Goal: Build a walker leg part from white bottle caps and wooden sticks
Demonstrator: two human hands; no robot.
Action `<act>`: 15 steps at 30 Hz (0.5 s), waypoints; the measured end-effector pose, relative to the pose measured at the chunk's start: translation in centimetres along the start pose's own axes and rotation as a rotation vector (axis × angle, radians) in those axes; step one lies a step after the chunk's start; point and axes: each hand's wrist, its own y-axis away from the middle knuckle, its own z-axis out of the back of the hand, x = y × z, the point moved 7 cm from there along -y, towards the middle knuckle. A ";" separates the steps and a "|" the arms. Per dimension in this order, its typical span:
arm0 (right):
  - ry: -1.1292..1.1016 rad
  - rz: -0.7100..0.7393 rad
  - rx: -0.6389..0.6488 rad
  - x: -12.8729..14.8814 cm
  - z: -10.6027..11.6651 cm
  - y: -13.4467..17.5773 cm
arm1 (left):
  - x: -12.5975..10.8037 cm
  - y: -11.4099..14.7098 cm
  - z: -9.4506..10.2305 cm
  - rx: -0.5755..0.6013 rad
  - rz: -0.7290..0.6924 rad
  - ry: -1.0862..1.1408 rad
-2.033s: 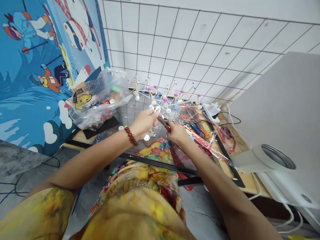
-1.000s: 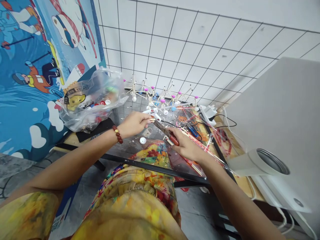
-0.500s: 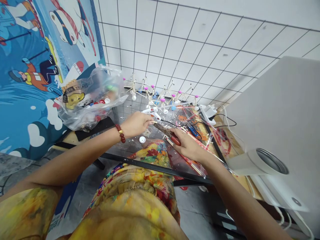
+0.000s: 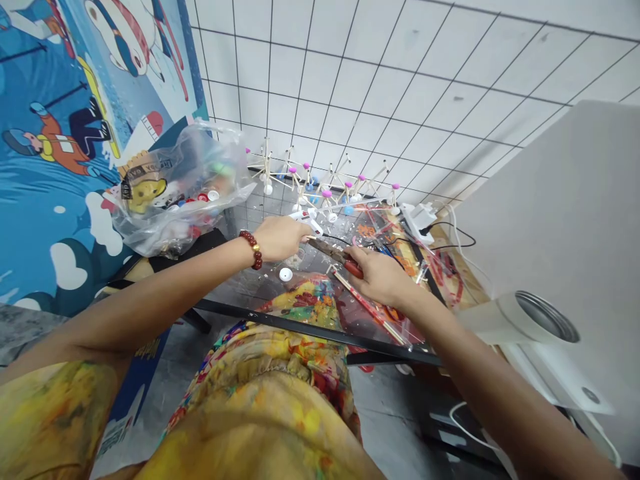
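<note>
My left hand (image 4: 281, 238) is closed, pinching a short pale stick (image 4: 309, 237) by its end. In my right hand (image 4: 377, 275) are red-handled pliers (image 4: 327, 251), fingers wrapped round the grips. The jaws point left and meet the stick near my left fingertips; I cannot tell how firmly they bite. Just beyond my left hand lies a white glue gun (image 4: 311, 225), partly hidden by the fingers. A white bottle cap (image 4: 285, 274) sits on the glass tabletop nearer me. Below my right hand are long thin sticks in a red-and-clear wrapper (image 4: 370, 303).
Small stick models (image 4: 327, 195) with pink, blue and white pieces line the back edge by the tiled wall. A clear plastic bag (image 4: 185, 200) of caps stands left. A power strip (image 4: 420, 223) with cables and a white cylinder (image 4: 520, 320) are at the right.
Both hands have moved slightly rightward and up with the stick and pliers. The bundle of sticks under my right hand shows differently, with fewer sticks visible there. The view has shifted a little.
</note>
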 end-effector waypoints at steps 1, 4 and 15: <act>0.019 -0.014 0.007 -0.1 0.0 -0.2 | 0.1 -0.3 -0.2 0.013 -0.001 -0.025; 0.033 -0.048 0.025 -0.2 0.0 -0.8 | 0.7 -1.0 -0.5 0.005 0.044 -0.017; 0.084 -0.149 0.050 -0.8 -1.4 -4.1 | 2.4 -3.2 -1.9 -0.098 0.262 0.072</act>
